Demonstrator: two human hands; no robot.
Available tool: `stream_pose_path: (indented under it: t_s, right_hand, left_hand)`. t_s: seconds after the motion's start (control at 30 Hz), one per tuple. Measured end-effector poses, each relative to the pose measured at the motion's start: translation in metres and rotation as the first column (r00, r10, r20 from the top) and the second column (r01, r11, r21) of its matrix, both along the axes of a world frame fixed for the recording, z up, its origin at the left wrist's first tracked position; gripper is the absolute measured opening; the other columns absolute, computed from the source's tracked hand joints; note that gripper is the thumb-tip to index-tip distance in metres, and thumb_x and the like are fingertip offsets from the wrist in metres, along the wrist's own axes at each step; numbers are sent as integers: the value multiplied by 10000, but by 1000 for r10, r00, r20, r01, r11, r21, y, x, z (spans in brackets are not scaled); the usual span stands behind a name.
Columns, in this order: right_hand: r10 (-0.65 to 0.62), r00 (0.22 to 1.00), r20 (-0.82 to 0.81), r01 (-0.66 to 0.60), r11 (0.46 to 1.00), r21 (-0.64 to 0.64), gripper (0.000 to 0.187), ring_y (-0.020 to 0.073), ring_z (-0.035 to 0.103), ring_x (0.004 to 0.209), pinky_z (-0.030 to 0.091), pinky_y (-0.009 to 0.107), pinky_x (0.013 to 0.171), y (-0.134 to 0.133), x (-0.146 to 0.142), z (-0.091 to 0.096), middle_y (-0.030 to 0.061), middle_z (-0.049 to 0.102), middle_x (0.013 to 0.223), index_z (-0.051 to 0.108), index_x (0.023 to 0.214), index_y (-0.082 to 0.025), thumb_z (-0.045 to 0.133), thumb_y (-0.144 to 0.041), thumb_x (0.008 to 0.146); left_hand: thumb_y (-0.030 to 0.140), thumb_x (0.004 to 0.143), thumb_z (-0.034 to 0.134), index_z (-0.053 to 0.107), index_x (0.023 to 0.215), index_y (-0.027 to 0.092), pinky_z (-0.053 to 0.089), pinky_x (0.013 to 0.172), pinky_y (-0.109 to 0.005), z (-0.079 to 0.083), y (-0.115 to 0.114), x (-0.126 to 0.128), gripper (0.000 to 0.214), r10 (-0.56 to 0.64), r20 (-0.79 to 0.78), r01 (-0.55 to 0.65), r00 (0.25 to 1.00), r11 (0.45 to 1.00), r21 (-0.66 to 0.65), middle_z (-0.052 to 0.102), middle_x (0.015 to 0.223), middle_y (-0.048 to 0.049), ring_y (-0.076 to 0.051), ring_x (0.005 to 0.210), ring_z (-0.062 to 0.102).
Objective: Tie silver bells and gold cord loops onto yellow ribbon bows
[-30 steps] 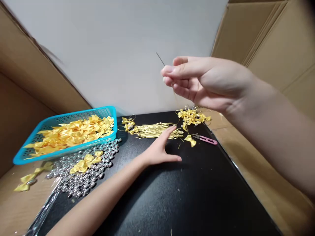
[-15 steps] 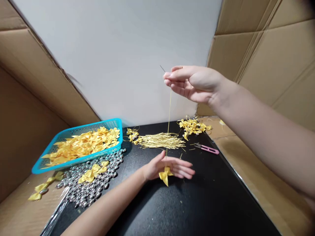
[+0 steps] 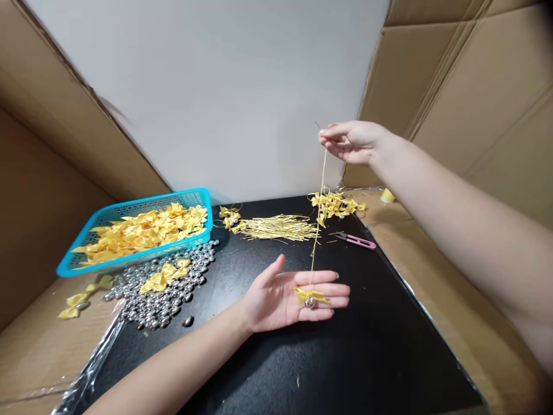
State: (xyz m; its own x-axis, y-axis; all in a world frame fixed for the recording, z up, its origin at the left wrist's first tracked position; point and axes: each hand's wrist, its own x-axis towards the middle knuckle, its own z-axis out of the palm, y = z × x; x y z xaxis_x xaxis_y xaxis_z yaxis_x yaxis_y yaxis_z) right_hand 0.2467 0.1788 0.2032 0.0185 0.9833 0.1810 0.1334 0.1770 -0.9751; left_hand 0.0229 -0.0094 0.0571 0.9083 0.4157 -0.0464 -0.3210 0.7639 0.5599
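Observation:
My right hand (image 3: 348,142) is raised before the white wall, thumb and fingertips pinching a thin needle (image 3: 318,124). A pale yellow thread (image 3: 321,202) runs down from it to a yellow ribbon bow (image 3: 306,294). Under the bow sits a shiny silver bead (image 3: 310,302). My left hand (image 3: 287,297) is open, palm up, fingers stretched out, with the bow and bead at its fingers. Whether they rest on the fingers or hang just over them, I cannot tell.
At left, a turquoise basket (image 3: 69,268) holds yellow bows; silver beads (image 3: 151,305) are spread before it. Gold cords (image 3: 280,227) lie at the back of the black table (image 3: 371,351), with finished bows (image 3: 337,204) and pink thread snips (image 3: 362,242) to their right. Cardboard surrounds the table.
My right hand has shifted right in view with the needle and thread. My left palm has turned up beneath the bow, where the silver bead now shows. A loose bead appears near the bead pile.

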Motion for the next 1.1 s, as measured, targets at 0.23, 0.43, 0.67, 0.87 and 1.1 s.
stream_pose_path:
  t_s: [0.23,0.43,0.67,0.87,1.1]
  right_hand:
    - [-51,998,-38,45,988,-148,258,163,678,793,611,301,745,5,6,-28,37,615,714,519,670,-187,649,10,774]
    - [-60,998,-22,55,983,-178,285,160,675,761,608,309,723,12,7,-53,30,614,705,492,654,-200,643,4,781]
    - [-52,999,17,54,978,-200,256,174,674,792,603,337,734,14,15,-71,38,629,724,490,682,-209,642,-34,790]
    - [-49,995,86,67,974,-219,227,156,672,754,595,322,728,3,15,-87,25,637,701,519,694,-215,603,-28,793]
    - [-42,942,332,95,985,-145,174,240,649,822,502,489,890,-42,4,-129,38,653,679,638,623,-178,748,-43,618]
  left_hand:
    - [302,827,590,554,1307,94,456,1002,-345,-1,1,-1,525,118,-14,-118,993,992,-45,558,1391,-180,-282,1232,583]
    - [-15,722,502,560,1277,125,474,983,-337,-6,1,-2,575,147,-94,-150,985,988,-31,626,1319,-147,-254,1199,613]
    - [181,912,530,607,1236,100,494,923,-368,-13,1,-1,342,233,-154,-231,960,972,28,685,1210,-179,-259,1062,688]
    - [186,940,510,372,1448,173,500,846,-362,-19,-6,-5,526,297,-234,-293,926,955,54,710,1161,-164,-237,933,730]
    - [184,957,486,220,1514,202,515,794,-338,-25,-23,-15,617,309,-296,-324,904,946,0,705,1164,-175,-241,911,738]
